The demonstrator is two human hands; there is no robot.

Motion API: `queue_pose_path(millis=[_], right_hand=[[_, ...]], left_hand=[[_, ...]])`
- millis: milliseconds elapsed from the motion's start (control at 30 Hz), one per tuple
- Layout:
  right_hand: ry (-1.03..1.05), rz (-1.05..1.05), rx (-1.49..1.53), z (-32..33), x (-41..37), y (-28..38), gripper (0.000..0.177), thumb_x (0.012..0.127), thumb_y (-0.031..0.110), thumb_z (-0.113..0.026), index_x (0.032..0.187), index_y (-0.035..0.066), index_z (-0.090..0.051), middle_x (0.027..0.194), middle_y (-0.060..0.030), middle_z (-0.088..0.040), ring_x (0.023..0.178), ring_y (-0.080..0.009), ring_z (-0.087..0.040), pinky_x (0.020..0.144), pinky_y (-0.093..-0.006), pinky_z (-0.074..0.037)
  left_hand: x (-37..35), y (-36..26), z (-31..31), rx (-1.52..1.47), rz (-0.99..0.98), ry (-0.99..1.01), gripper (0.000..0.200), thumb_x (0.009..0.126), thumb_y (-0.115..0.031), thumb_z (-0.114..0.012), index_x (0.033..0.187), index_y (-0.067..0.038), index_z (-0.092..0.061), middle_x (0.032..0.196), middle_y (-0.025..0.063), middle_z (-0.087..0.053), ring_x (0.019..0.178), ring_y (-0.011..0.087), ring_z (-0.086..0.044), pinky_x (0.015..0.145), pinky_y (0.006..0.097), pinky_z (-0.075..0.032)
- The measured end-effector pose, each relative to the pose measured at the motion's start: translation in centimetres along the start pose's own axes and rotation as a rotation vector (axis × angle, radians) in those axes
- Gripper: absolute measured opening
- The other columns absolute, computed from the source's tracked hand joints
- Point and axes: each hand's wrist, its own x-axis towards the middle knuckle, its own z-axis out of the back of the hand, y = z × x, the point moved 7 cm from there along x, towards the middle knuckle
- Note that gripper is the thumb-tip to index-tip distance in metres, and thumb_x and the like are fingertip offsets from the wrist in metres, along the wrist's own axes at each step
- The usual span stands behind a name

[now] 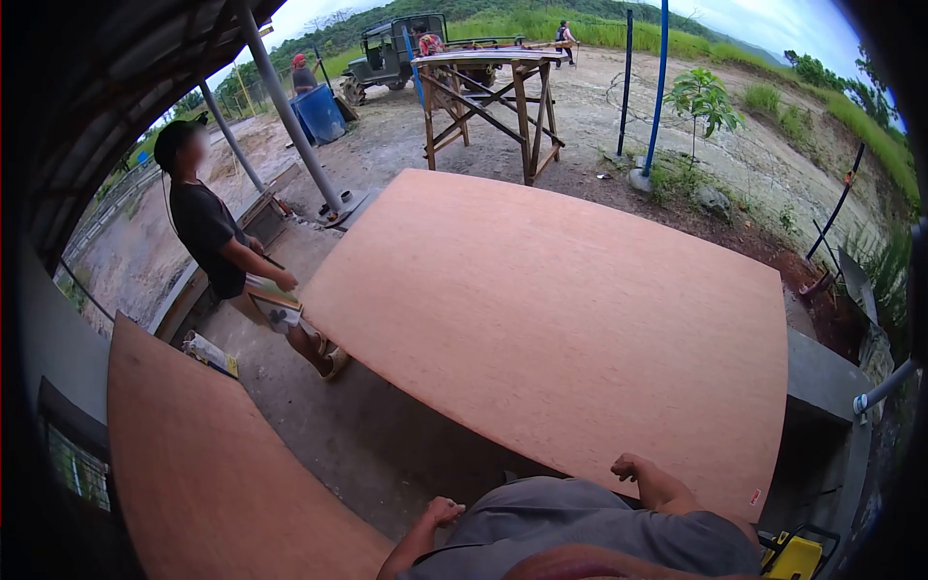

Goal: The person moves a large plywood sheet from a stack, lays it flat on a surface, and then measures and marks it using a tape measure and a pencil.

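Note:
A large sheet of plywood (561, 319) lies flat in front of me and fills the middle of the view. My right hand (633, 468) is over its near edge, fingers curled in, with nothing seen in them. Closer to my body on the left, my left hand (446, 510) is loosely closed beside my shirt, off the sheet and with no object showing. A second plywood sheet (213, 454) leans at the lower left, apart from my left hand.
At the sheet's left end stands a person (208, 217) holding a framed board (275, 311). Beyond are a wooden trestle table (527, 106), a blue drum (317, 116), a jeep (396, 58) and posts (657, 87). A yellow case (797, 556) sits lower right.

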Motion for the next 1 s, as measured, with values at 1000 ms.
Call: queue_pose_path(millis=[1000], right_hand=[[-0.277, -0.218, 0.459, -2.1, 7.0, -3.5, 0.017, 0.063, 0.017, -0.069, 0.078, 0.01, -0.064, 0.078, -0.0106, -0.065, 0.072, -0.029, -0.063, 0.062, -0.0394, -0.051]], left_hand=[[9.8, 8.4, -1.5, 0.082, -0.26, -0.013, 0.035, 0.08, -0.034, -0.062, 0.097, -0.004, -0.07, 0.086, 0.0133, -0.069, 0.082, 0.0223, -0.067, 0.075, 0.0335, -0.05]])
